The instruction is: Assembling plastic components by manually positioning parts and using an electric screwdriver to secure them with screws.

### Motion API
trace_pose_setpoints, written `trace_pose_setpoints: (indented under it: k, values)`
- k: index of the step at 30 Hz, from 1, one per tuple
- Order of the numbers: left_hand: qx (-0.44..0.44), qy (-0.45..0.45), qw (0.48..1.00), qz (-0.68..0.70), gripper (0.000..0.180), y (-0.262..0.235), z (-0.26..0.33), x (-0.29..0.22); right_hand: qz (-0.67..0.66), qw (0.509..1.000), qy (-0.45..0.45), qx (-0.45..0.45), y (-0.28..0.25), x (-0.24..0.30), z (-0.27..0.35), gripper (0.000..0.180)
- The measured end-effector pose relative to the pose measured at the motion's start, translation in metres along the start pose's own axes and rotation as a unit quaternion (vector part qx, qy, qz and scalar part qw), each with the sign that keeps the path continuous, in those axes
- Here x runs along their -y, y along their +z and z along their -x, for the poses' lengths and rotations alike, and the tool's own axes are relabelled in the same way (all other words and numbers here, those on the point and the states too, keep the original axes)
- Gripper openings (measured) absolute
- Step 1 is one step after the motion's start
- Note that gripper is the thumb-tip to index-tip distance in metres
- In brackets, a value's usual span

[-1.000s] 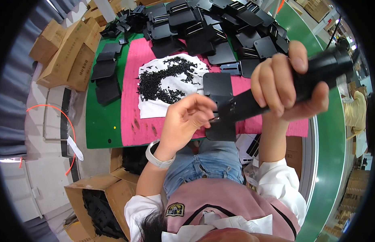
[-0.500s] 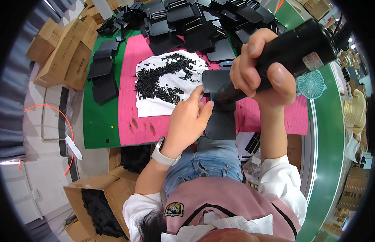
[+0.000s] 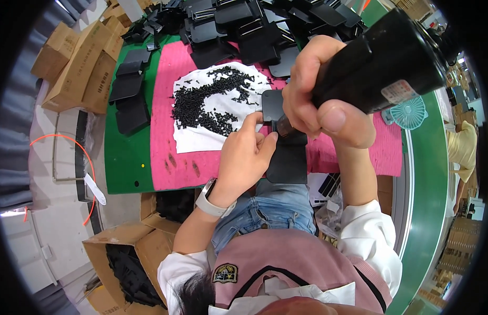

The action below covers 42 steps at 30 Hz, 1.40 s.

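Our right hand grips a screwdriver, tip hidden; our left hand, half-open, touches a black plate. We see indistinct black parts in a cardboard box.

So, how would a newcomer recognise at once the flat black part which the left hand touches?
On the green table, find the pink mat and the white cloth strewn with small black screws. Just right of that cloth lies the flat black part. Unlike the heap of black parts farther back, it has the left hand at its left edge and the black handheld tool over it.
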<state>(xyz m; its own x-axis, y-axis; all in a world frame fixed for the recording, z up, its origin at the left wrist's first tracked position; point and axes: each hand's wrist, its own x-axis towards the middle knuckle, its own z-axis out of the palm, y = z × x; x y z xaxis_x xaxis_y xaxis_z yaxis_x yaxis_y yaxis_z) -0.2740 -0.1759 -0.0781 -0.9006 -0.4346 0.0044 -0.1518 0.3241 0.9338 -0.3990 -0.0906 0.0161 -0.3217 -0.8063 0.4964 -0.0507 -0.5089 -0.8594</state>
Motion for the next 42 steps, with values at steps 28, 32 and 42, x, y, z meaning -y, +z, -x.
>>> trace_pose_setpoints:
  k: [28, 32, 42]
  values:
    - [-0.105, 0.155, 0.982, 0.012, 0.047, 0.022, 0.014, 0.003, -0.109, 0.983, -0.013, -0.146, -0.081, 0.041, 0.073, 0.034]
    - [-0.198, 0.118, 0.961, 0.151, 0.031, -0.009, 0.082, 0.019, 0.038, 0.965, 0.129, -0.227, -0.122, -0.001, 0.088, 0.044]
    - [-0.861, -0.125, 0.481, -0.109, 0.038, -0.192, 0.414, 0.215, 0.232, 0.938, 0.136, -0.219, -0.193, -0.044, 0.097, 0.042]
